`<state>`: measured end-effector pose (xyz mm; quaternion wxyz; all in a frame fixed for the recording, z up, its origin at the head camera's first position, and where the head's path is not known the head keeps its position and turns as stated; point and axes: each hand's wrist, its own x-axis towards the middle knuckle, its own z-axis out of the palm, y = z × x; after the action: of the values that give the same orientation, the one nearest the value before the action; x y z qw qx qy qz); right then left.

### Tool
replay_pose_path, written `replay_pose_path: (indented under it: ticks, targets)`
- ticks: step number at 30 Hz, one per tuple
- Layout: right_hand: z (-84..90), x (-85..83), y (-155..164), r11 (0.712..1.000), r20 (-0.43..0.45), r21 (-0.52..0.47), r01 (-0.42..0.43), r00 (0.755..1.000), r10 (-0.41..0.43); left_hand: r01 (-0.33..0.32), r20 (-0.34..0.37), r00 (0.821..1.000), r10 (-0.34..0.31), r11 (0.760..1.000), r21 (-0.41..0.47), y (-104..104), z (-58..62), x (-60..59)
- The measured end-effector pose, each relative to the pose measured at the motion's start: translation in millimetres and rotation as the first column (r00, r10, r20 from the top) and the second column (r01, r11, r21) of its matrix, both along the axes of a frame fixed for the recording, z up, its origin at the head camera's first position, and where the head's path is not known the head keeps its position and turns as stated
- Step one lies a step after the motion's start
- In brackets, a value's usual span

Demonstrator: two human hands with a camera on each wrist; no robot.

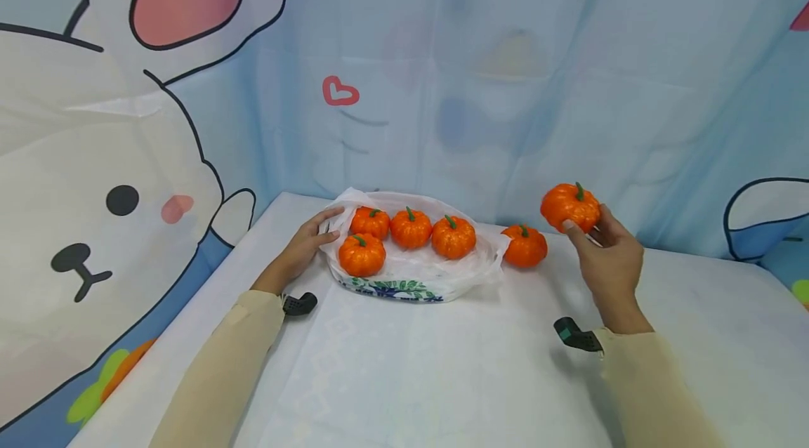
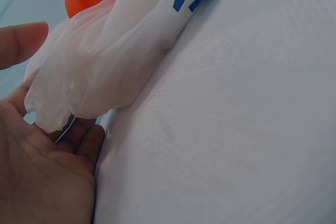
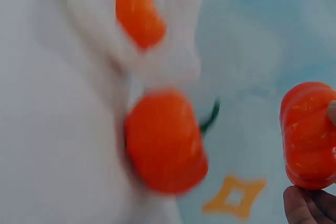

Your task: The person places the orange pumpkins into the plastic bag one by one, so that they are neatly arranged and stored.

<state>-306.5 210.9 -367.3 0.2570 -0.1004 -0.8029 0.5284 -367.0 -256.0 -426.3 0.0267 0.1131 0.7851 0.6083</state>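
My right hand (image 1: 609,265) grips a small orange pumpkin (image 1: 571,208) with a green stem, thumb on its near side, raised above the table at the right. Below and left of it, another orange pumpkin (image 1: 525,246) sits just outside a white plastic bag (image 1: 404,272). The bag lies spread open, with a blue and green leaf print along its front, and holds several similar pumpkins (image 1: 411,228). At its left edge my left hand (image 1: 303,248) touches the plastic. In the left wrist view, its fingers (image 2: 86,140) reach behind the crumpled plastic and the thumb stands apart.
A white cloth covers the table (image 1: 430,371). Close behind the bag hangs a light blue curtain (image 1: 404,132) with cartoon prints, including a large rabbit (image 1: 126,251) at the left. Each wrist carries a small black camera mount (image 1: 578,336).
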Motion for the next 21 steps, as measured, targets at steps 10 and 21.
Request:
replay_pose_path:
  ticks: [10, 21]
  targets:
    - [7.9, 23.6, -103, 0.89, -0.002, 0.106, -0.444, 0.895, 0.447, 0.003, -0.007, 1.0, -0.003, 1.0, -0.012, -2, -1.2, 1.6]
    - [-29.5, 10.7, -167, 0.835, 0.217, 0.088, -0.543, 0.829, 0.516, 0.023, -0.004, 1.0, -0.023, 0.999, 0.03, -1, -0.6, -1.1]
